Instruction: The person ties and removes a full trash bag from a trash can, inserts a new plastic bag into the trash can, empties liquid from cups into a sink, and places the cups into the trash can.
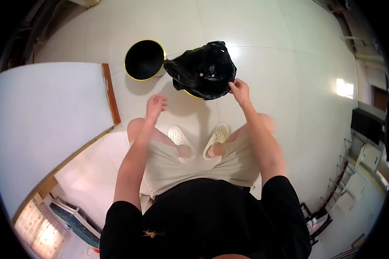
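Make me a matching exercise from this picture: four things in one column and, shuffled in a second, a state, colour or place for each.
Things
1. Left hand
2. Right hand
3. Uncovered bin
4. Shoes

Descriptions
A. Cream, with holes
B. Yellow rim, left of the black bag in view
C. Holding nothing, fingers partly curled
D. Pinching the bag's edge

Pairs: 1-C, 2-D, 3-B, 4-A

Right grip (241, 92) pinches near edge of black bag (181, 67). Yellow-rimmed bin (191, 93) under bag, left of right grip; pale scraps (202, 74) inside bag. Left grip (157, 105) apart from bag, fingers loosely curled. Second bin (136, 56) beyond left grip; clogs (220, 133) between grips, bodyward.
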Tool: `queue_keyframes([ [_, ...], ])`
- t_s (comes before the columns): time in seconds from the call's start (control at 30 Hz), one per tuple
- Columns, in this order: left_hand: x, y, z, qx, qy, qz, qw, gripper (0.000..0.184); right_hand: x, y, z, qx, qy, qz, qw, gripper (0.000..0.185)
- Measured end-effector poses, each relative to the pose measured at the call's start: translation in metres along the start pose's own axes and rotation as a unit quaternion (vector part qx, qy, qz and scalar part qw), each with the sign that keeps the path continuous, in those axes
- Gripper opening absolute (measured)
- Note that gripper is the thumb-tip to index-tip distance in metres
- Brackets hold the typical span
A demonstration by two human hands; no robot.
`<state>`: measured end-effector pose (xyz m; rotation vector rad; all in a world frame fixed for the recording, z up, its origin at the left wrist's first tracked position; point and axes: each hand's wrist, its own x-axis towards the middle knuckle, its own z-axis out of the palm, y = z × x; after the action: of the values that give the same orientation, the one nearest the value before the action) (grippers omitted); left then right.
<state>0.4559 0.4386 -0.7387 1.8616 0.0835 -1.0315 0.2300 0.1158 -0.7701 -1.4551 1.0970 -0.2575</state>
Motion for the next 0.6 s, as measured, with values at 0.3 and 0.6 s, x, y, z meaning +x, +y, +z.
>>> queue_keyframes([
  [0.3, -0.220, 0.142, 0.035, 0.218, -0.185, 0.039, 0.957, 0.030, -0.251, -0.142, -0.140, 0.087, 0.230, 0.005, 0.969, 0.023],
  [0.6, -0.344, 0.237, 0.100, 0.610, -0.375, 0.246, 0.653, 0.044, -0.511, -0.177, -0.279, 0.225, 0.448, 0.144, 0.853, 0.020],
])
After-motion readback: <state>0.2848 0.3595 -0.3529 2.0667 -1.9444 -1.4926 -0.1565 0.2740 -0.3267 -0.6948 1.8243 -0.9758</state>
